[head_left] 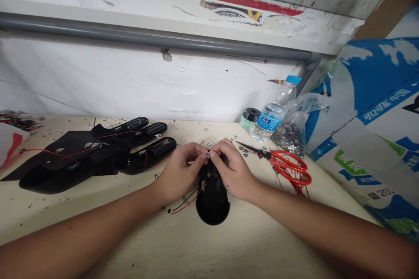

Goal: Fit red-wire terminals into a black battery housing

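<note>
In front of me on the table lies a black plastic housing (212,205), its rounded, hollow end toward me. Red and black wires (186,205) come out of its left side. My left hand (183,168) and my right hand (234,170) meet over the far end of the housing. Thumbs and forefingers of both are pinched together around a small metal part (207,155). The fingers cover much of this part, so its exact kind is unclear. My right hand also rests along the housing's right edge.
More black housings (150,154) with red wires lie at left, some on a black sheet (19,165). Rightward are orange-handled scissors (288,165), a water bottle (270,117), a small jar (249,118), a bag of metal parts (290,135) and a large printed carton (369,139). Small bits are scattered about.
</note>
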{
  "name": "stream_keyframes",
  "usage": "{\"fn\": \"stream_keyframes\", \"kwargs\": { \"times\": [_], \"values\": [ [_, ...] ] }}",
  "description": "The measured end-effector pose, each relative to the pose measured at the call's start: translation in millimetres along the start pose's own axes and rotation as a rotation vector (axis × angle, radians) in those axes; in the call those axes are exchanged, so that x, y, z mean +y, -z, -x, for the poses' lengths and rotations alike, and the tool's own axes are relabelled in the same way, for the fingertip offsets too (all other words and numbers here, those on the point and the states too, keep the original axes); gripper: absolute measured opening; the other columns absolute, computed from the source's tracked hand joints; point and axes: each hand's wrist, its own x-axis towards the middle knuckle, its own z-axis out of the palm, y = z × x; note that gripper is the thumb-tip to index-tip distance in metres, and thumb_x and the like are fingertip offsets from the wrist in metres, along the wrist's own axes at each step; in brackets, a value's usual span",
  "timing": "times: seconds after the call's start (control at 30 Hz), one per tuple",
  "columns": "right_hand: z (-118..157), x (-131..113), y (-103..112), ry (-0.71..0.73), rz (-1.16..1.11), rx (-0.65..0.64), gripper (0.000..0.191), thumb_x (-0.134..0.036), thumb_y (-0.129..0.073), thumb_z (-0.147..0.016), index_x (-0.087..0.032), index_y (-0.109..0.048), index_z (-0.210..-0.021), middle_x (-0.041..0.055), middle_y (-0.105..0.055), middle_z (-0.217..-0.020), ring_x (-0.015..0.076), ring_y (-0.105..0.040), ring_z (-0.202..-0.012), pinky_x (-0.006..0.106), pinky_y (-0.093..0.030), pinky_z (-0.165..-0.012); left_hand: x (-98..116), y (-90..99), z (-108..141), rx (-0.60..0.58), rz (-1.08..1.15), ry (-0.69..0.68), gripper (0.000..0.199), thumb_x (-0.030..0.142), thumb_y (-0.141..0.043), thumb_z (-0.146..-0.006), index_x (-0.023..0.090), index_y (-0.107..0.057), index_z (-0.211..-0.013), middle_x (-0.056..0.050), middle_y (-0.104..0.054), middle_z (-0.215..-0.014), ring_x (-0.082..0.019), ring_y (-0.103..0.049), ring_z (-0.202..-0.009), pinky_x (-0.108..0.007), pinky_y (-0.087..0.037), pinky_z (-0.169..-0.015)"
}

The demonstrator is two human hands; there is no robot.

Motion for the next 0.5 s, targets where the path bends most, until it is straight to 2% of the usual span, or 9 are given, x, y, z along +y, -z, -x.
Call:
{"fn": "stream_keyframes", "kwargs": {
  "times": [0.4, 0.5],
  "values": [
    [1.4, 0.4, 0.9, -0.017, 0.009, 0.014, 0.017, -0.021, -0.050, -0.098, -0.021, -0.058, -0.083, 0.0016, -0.053, -0.086, 0.0177, -0.053, -0.087, 0.034, -0.042, -0.080, -1.4, -1.0, 0.2, 0.022, 0.067, 0.017, 0.021, 0.037, -0.062, -0.091, 0.016, -0.064, -0.093, -0.003, -0.063, -0.085, -0.014, -0.057, -0.076, -0.026, -0.046, -0.069],
    [0.9, 1.9, 1.0, -0.030, -0.009, 0.053, 0.018, -0.023, -0.045, -0.100, -0.022, -0.058, -0.088, 0.0024, -0.054, -0.090, 0.0187, -0.054, -0.091, 0.035, -0.042, -0.084, 1.1, -1.4, 0.8, 0.048, 0.097, 0.040, 0.022, 0.038, -0.063, -0.090, 0.016, -0.064, -0.092, -0.003, -0.064, -0.083, -0.014, -0.058, -0.075, -0.026, -0.047, -0.067]
  ]
}}
